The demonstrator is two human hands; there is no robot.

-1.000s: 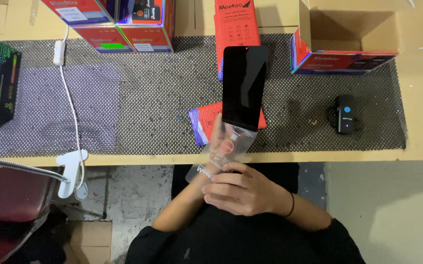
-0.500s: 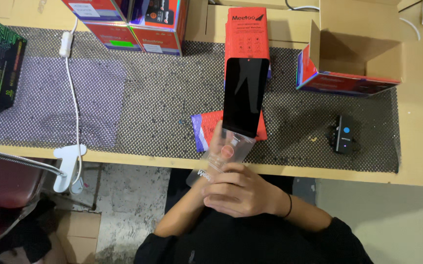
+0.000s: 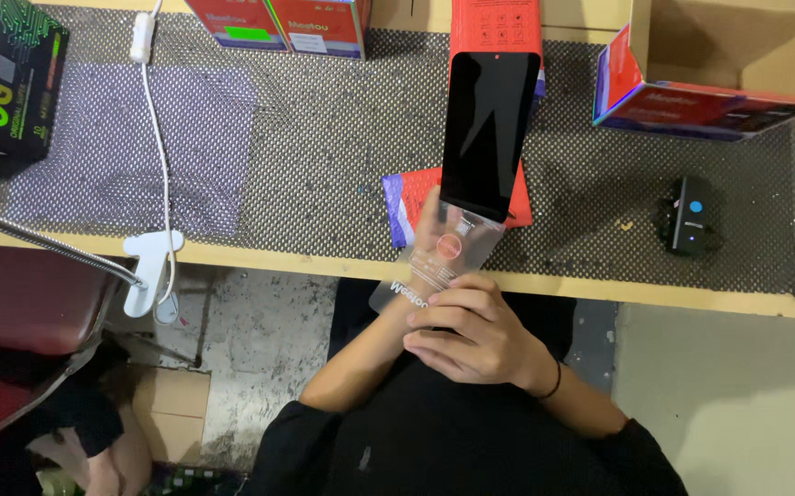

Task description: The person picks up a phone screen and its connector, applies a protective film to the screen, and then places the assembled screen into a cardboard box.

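Observation:
A black smartphone [image 3: 487,129] with a dark screen stands half out of a clear plastic sleeve [image 3: 439,257] above the table's front edge. My right hand [image 3: 475,335] is wrapped around the lower end of the sleeve. My left hand [image 3: 425,230] is mostly hidden behind the sleeve, with fingers showing through the plastic. A red and purple packet [image 3: 408,200] lies on the black mesh mat [image 3: 324,156] right behind the phone.
An open red and blue carton [image 3: 710,69] stands at the back right, a small black device [image 3: 688,216] in front of it. Red boxes [image 3: 283,23] sit at the back, a black and green box [image 3: 3,83] at far left. A white cable [image 3: 154,156] runs to a clamp [image 3: 150,276].
The view has shifted so the table sits higher and closer. The phone and sleeve stay in both hands, held in much the same pose.

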